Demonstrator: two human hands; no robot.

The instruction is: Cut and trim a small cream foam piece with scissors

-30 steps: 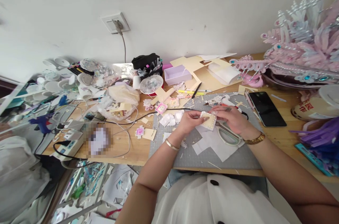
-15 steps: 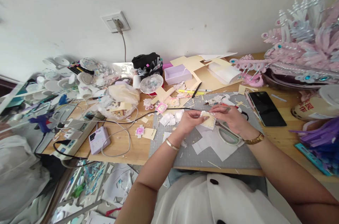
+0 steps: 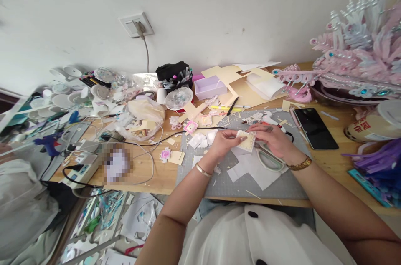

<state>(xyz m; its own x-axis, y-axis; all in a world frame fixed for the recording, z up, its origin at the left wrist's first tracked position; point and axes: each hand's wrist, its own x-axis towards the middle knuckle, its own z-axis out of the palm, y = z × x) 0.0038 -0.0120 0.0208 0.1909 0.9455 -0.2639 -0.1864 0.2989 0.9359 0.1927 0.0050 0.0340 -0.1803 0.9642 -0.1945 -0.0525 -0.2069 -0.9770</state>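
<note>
Between my hands is a small cream square piece (image 3: 246, 142) with a scalloped, bead-like white border. My left hand (image 3: 226, 143) pinches its left edge between thumb and fingers. My right hand (image 3: 272, 140) is closed at its upper right corner, the fingertips touching the border. Beneath my right hand, scissors with pale grey-green handles (image 3: 270, 160) lie on white paper (image 3: 262, 177). A grey cutting mat (image 3: 225, 188) spreads under all of this. Left of my hands are white paper scraps (image 3: 199, 141) and small pink-edged pieces (image 3: 191, 127).
A black pen (image 3: 232, 106) and a purple box (image 3: 210, 87) lie behind. At right are a phone (image 3: 316, 128) and pink beaded headpieces (image 3: 354, 64). On the left are a glue gun (image 3: 48, 145), a power strip (image 3: 82, 169), cables and a person's sleeve (image 3: 21, 198).
The cream piece has turned slightly in my fingers, showing more of its flat face. Both hands stay in nearly the same place.
</note>
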